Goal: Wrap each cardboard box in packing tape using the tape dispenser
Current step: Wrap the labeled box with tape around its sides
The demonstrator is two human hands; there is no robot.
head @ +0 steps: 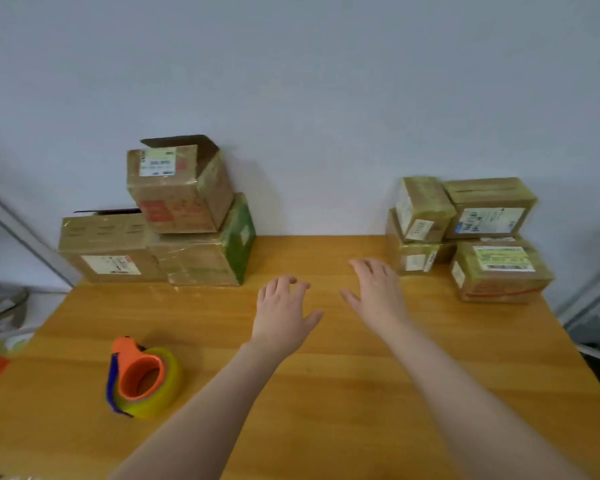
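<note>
A wooden table (343, 410) stands against a pale wall (309, 81), with grey metal shelving (25, 233) left of the table and a similar frame (596, 289) to its right.

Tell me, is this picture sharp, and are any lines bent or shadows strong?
Head view: soft, labels on the left boxes and right boxes unreadable; left hand and right hand slightly blurred; wide lens splays the table edges; even light, faint shadow beside the left boxes.

A packing room: labelled parcels (492, 209) stacked on a wooden table (343, 375).
</note>
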